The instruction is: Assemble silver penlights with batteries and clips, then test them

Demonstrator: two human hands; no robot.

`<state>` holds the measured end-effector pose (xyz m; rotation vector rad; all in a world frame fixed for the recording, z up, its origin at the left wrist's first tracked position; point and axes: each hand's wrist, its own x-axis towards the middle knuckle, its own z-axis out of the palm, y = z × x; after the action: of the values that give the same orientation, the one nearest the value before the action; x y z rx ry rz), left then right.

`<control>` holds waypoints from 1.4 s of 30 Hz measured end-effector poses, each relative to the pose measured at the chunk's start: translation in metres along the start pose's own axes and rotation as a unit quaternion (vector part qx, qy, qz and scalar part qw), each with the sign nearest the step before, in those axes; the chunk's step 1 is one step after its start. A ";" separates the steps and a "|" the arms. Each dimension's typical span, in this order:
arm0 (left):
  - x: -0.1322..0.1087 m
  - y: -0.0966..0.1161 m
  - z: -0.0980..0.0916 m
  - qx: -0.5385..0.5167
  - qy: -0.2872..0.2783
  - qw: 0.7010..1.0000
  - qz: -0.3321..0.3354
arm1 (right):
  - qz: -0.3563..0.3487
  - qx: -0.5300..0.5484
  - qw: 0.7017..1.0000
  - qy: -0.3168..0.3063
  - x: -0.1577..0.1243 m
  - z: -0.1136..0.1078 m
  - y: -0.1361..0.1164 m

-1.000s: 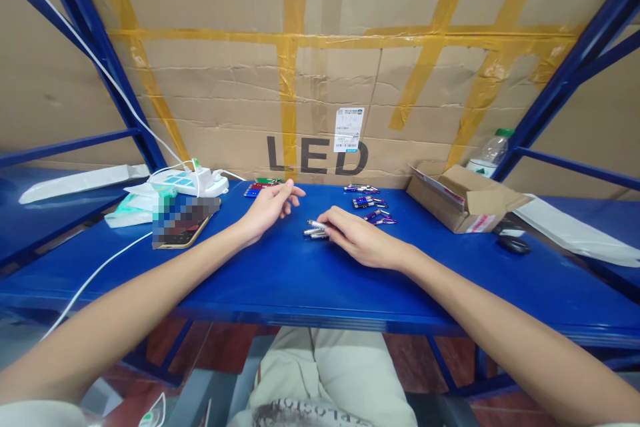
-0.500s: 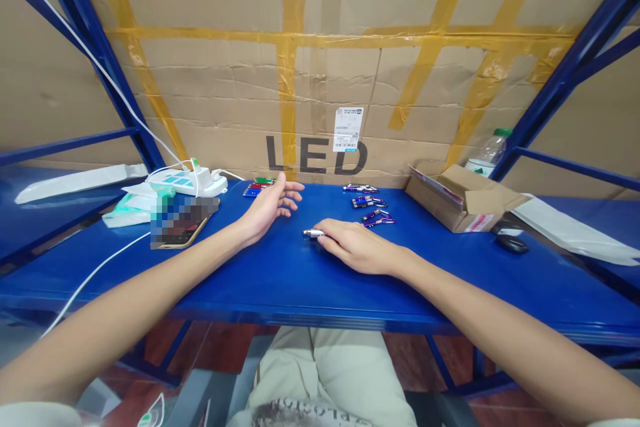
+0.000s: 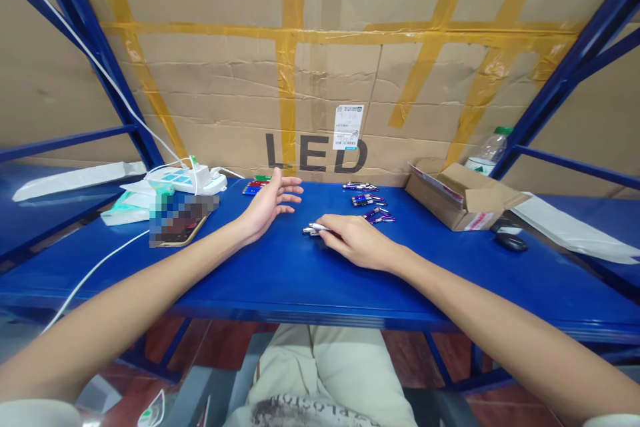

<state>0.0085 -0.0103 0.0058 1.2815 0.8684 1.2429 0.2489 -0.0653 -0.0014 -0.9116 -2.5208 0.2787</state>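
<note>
My right hand (image 3: pixel 357 240) rests low over the blue tabletop (image 3: pixel 280 280), thumb and fingers closed on a small silver keychain flashlight (image 3: pixel 320 226). Just under it a second silver tube end (image 3: pixel 309 232) shows; the hand hides the rest of both. My left hand (image 3: pixel 273 207) is open and holds nothing, with its palm turned to the right and fingers spread. Behind its wrist lie green, red and blue flashlights (image 3: pixel 253 191), partly covered by the hand. Beyond my right hand, blue and purple flashlights with clips (image 3: pixel 367 201) lie in small groups.
An open cardboard box (image 3: pixel 450 197), a black mouse (image 3: pixel 511 241) and a bottle (image 3: pixel 490 150) are on the right. At left are a phone (image 3: pixel 187 230), a white power strip (image 3: pixel 187 178) and its cable. A large carton (image 3: pixel 225 93) closes off the back.
A second silver tube end now shows at my right fingertips, where one was visible before. My left hand keeps nearly the same place, its fingers slightly more spread.
</note>
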 end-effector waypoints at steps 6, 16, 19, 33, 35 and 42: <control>0.000 0.000 0.001 -0.001 0.002 1.000 -0.003 | 0.016 -0.024 1.000 0.001 0.000 0.006 0.000; 0.000 0.001 0.002 -0.008 0.004 1.000 -0.007 | 0.034 -0.031 0.999 0.020 -0.001 0.009 0.002; 0.000 0.000 0.001 -0.008 0.004 1.000 -0.006 | 0.039 -0.034 0.999 0.014 0.000 0.009 0.002; -0.001 -0.001 0.000 0.001 -0.008 1.000 0.003 | 0.052 -0.020 0.998 0.013 0.000 0.006 -0.001; -0.001 -0.001 0.000 0.001 -0.010 1.000 0.003 | 0.046 -0.023 0.999 0.015 0.000 0.005 -0.002; -0.001 0.000 0.000 0.000 -0.007 1.000 0.003 | 0.047 -0.017 0.999 0.018 0.000 0.005 -0.002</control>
<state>0.0082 -0.0115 0.0059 1.2916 0.8563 1.2374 0.2452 -0.0669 -0.0055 -1.0425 -2.4605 0.2462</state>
